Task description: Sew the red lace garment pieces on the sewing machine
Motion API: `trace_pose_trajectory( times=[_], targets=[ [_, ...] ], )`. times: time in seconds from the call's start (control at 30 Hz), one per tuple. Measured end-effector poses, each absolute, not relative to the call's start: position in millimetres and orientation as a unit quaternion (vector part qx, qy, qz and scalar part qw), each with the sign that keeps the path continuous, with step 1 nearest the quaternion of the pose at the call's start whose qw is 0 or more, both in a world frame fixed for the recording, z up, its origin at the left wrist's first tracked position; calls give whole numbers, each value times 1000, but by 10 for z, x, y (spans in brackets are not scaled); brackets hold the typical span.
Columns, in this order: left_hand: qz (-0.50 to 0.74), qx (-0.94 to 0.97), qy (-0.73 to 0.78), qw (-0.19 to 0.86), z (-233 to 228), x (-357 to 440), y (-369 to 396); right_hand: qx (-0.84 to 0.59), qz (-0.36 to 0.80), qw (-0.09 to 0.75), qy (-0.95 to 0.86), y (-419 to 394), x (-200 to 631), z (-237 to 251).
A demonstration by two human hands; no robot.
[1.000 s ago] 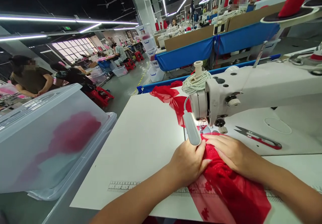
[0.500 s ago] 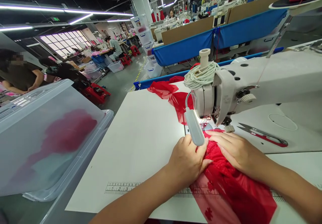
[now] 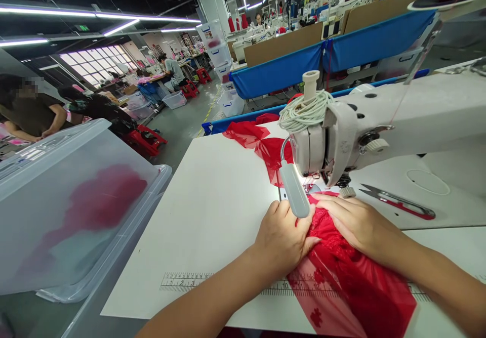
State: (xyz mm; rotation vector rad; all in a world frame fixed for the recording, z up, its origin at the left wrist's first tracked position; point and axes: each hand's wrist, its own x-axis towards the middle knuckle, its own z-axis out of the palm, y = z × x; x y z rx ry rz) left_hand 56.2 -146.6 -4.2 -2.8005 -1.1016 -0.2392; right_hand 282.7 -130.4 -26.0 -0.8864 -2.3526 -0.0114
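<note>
Red sheer fabric with lace (image 3: 341, 267) lies under the head of a white sewing machine (image 3: 425, 115) and drapes over the near table edge. My left hand (image 3: 284, 237) is closed on the fabric's left edge, thumb and curled fingers pinching it just before the needle area. Flat on the cloth, my right hand (image 3: 357, 224) has its fingers stretched towards the presser foot. A grey lamp (image 3: 294, 191) on a bent neck hides part of the needle area and some left fingertips. Thread snips (image 3: 398, 202) with a red handle rest right of my right hand.
More red fabric (image 3: 275, 156) lies behind the machine head. A ruler scale (image 3: 182, 281) runs along the white table (image 3: 212, 196). At left stands a translucent plastic bin (image 3: 76, 216) with red cloth inside. Other people (image 3: 38, 105) sit beyond it. Blue cloth troughs (image 3: 281, 75) hang ahead.
Both hands stay on the red fabric in nearly the same place. The whole view has shifted very slightly; little else differs.
</note>
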Motion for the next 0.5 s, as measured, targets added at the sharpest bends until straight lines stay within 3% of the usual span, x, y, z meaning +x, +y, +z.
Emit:
trace_pose_trajectory(
  times=[0.5],
  targets=[
    [-39, -927, -364, 77, -3, 548, -1450, -345, 10, 298, -890, -1278, 2845, -311]
  ],
)
